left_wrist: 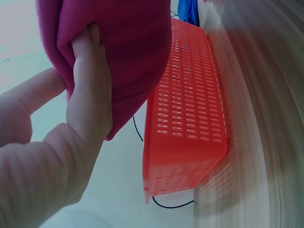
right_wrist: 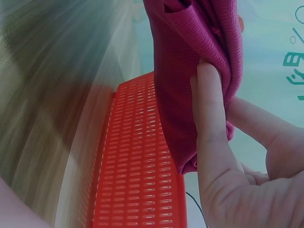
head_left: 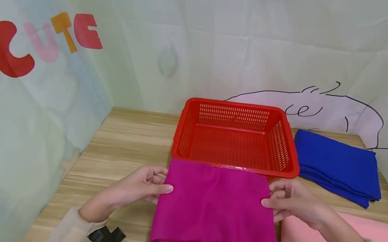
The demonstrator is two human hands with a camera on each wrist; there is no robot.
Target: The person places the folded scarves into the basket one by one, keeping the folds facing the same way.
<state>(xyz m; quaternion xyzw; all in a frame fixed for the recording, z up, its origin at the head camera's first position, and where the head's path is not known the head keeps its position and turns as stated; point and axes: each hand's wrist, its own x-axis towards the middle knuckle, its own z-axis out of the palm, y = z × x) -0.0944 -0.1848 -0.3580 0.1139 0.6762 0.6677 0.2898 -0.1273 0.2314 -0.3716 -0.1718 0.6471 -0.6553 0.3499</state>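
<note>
A folded magenta cloth (head_left: 217, 208) is held up between both hands, in front of the red plastic basket (head_left: 291, 171). My left hand (head_left: 138, 189) pinches its left edge, thumb on the near face and fingers behind. At the opposite edge my right hand (head_left: 296, 204) pinches it the same way. Both wrist views show the cloth's folded layers (left_wrist: 128, 57) between thumb and fingers, raised off the table beside the basket's slotted wall (right_wrist: 137, 166). In the head view the cloth's far edge overlaps the basket's near rim; no cloth shows inside the basket.
A folded blue cloth (head_left: 337, 165) lies right of the basket. Nearer on the right, a pink cloth (head_left: 365, 235) lies partly under the right forearm. The wood-grain table (head_left: 133, 138) meets a printed fabric backdrop (head_left: 151, 51) at the back and left.
</note>
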